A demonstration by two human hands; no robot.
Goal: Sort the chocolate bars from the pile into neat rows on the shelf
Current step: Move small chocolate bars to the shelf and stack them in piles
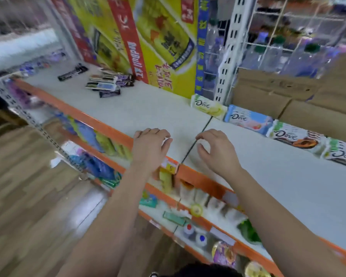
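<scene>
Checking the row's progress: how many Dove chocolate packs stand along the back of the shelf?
4: pale green pack, light blue pack, white-and-brown pack, and a partly cropped one at the right edge; more may lie out of frame.

Floor (28, 206): wood-look planks in mixed browns, a pale glare streak running across them.
Shelf (148, 108): pale speckled top with an orange front edge, a dark seam splitting it in two.
Upright (227, 56): white slotted metal post at the back.
Backing: a big yellow poster (152, 37) with a red band.
Right rear: brown cardboard boxes (278, 92) behind a white wire grid (288, 27).
Light: bright, even, indoor.
</scene>
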